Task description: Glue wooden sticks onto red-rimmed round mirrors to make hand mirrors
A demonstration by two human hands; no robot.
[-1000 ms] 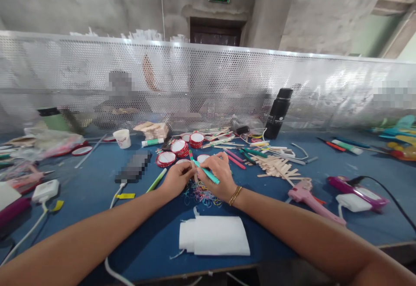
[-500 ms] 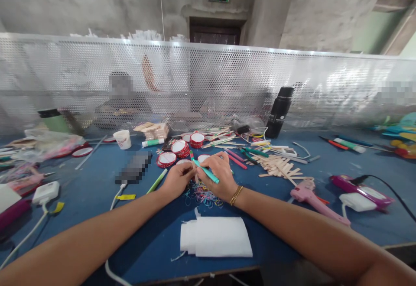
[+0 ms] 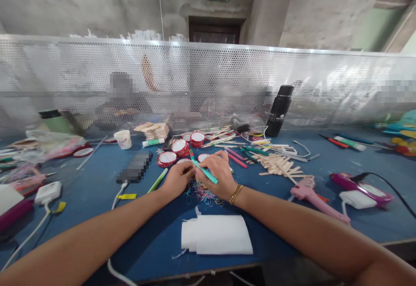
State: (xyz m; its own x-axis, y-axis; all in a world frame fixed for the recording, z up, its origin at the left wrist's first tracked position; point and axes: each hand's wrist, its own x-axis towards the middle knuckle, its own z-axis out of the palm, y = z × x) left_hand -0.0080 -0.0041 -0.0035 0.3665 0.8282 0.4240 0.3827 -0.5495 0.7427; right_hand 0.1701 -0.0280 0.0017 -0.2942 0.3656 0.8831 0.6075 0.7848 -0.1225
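Stick (image 3: 191, 154), coloured at its top, is pinched in the left hand's (image 3: 177, 179) fingertips above the middle of the table (image 3: 87, 195); the right hand (image 3: 220, 174) pinches a teal marker (image 3: 208, 174) at the stick, though contact cannot be told; rubber bands (image 3: 208, 196) lie just below the hands; a white cloth item (image 3: 222, 235) lies near the front edge; a black bottle (image 3: 280, 112) stands toward the far edge.

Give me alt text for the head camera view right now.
A right hand holds a teal pen against a stick steadied by the left hand, above colorful loops on a cluttered blue table, with a white cloth in front.
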